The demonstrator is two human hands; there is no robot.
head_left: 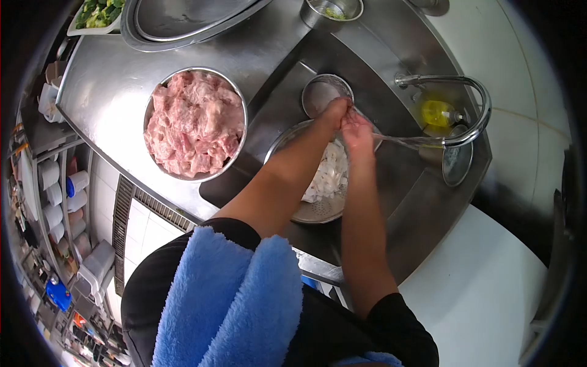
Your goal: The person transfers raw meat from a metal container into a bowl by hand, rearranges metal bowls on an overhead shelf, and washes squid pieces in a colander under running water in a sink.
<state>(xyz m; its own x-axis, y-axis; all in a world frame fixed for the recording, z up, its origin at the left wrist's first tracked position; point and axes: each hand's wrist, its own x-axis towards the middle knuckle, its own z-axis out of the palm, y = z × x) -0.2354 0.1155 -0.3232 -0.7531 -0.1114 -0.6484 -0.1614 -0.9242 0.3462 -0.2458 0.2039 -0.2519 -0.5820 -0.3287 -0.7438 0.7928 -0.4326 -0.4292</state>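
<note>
My left hand point(336, 112) and my right hand point(357, 129) meet over the sink point(403, 177), against each other. Water from the curved faucet point(480, 116) streams sideways onto my right hand. My left hand's fingers are mostly hidden; those of my right hand look bent in against the left, and whether anything lies between them is unclear. Just beyond my hands stands a small round metal container point(318, 98) with cloudy whitish contents. Beneath my forearms sits a perforated metal colander point(318, 211) holding white pieces of food point(323, 180).
A metal bowl heaped with raw meat chunks point(195, 122) stands on the steel counter point(110, 98). Behind are large metal basins point(183, 40), green vegetables point(101, 13) and a small pot point(333, 12). A yellow bottle point(433, 113) and round lid point(457, 165) are near the faucet.
</note>
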